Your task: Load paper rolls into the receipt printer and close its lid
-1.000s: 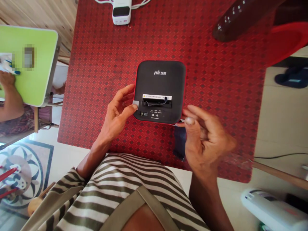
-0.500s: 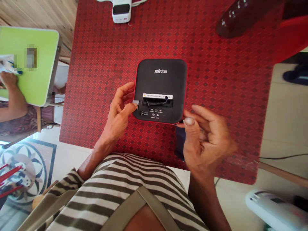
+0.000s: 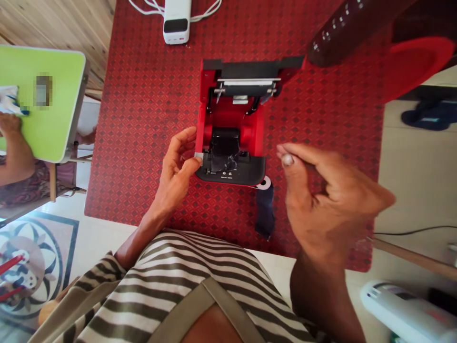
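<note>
Red-and-black box-shaped plastic printer (image 3: 232, 119) sat mid red patterned surface (image 3: 143, 95), black lid tipped up at the far side, red bay exposed. Left hand (image 3: 176, 166) was half spread against its left wall, thumb pressed on the small grey latch tab (image 3: 199, 157). Right hand (image 3: 328, 200) hovered just right of it, fingers loosely curled, holding nothing. Dark ribbon strip (image 3: 266, 209) lay near the front corner.

Nothing truly legible here: the printer (image 3: 230, 175) has tiny white marks on its front panel, perhaps button labels.
</note>
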{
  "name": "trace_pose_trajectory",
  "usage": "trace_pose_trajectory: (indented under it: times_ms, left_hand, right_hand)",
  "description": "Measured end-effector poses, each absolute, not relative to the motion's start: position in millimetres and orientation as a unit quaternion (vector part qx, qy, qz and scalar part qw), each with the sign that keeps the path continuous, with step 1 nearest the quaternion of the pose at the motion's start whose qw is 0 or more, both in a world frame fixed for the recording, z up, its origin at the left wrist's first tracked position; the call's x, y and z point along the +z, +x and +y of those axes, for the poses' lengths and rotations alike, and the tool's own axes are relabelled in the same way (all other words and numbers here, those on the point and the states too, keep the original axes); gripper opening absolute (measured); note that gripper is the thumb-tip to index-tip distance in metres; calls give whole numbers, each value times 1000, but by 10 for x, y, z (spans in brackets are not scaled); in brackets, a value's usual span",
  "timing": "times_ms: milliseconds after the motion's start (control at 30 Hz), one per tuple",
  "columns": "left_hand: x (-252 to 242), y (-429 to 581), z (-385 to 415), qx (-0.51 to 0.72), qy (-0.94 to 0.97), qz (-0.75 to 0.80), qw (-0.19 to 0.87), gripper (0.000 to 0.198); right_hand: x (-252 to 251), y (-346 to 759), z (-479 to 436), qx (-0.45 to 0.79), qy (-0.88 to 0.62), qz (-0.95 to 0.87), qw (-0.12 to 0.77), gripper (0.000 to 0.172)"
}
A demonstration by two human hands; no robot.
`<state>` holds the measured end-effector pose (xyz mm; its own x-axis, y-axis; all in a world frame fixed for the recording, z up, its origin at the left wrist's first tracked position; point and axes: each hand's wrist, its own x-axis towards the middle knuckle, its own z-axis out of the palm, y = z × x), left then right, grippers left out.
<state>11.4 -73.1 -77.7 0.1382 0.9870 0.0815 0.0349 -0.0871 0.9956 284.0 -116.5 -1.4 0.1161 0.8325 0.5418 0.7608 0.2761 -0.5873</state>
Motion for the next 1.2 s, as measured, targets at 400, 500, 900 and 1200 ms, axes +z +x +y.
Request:
trace_pose_trajectory:
  times_ms: [400,500,900,1200]
  left_hand:
    - [-720,108,-807,489,523,435,546,63]
    - [-697,111,-807,494,504,431,562,58]
    - [-717,94,-798,498,502,431,561,52]
    - [-714,78,-788,496,493,448,557,56]
  right_hand:
    - [-118,2419,-43,86,-505,-855,84,19]
    - [-85,2410,-18,86,-486,-868,46,21]
    - [58,2720,25,200,-476,-840,166,14]
    - [393,2993,-462,281,-532,-699,387,19]
